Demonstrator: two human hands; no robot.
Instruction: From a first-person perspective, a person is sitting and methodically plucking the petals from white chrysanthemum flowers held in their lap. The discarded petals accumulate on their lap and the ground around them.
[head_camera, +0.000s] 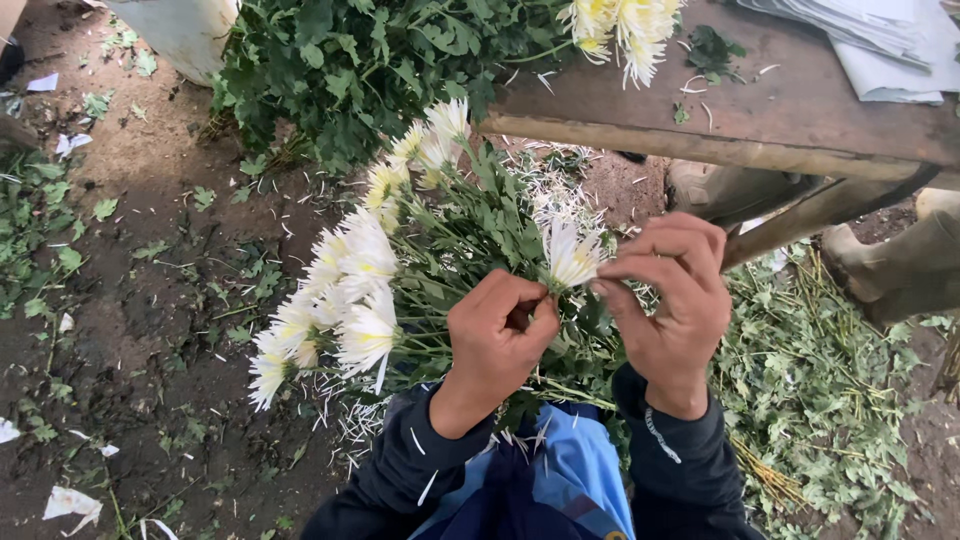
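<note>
the left hand (495, 335) is curled into a loose fist, its fingers closed around the stem just under a white chrysanthemum bloom (572, 257). the right hand (672, 305) sits just to the right of it, fingertips pinched narrow on the outer petals of that same bloom, so both hands meet at the one flower, in the middle of the view. both wrists come out of dark sleeves (690, 460), with a blue garment (565, 470) between them at the near edge.

under and to the left of the hands lies a bunch of white chrysanthemums (345, 290), heads fanned toward the left and far side, green leafy stems running back under the left hand. loose white petals (345, 415) are scattered on the ground below the bunch.

farther off, a wooden table (790, 120) crosses the far right, with another bunch of white flowers (620, 30) and a stack of paper sheets (880, 40) on it. a pile of stripped leaves and stems (820, 400) covers the ground on the right. brown rubber boots (900, 265) stand under the table. dark soil (150, 300) with leaf scraps fills the left.
</note>
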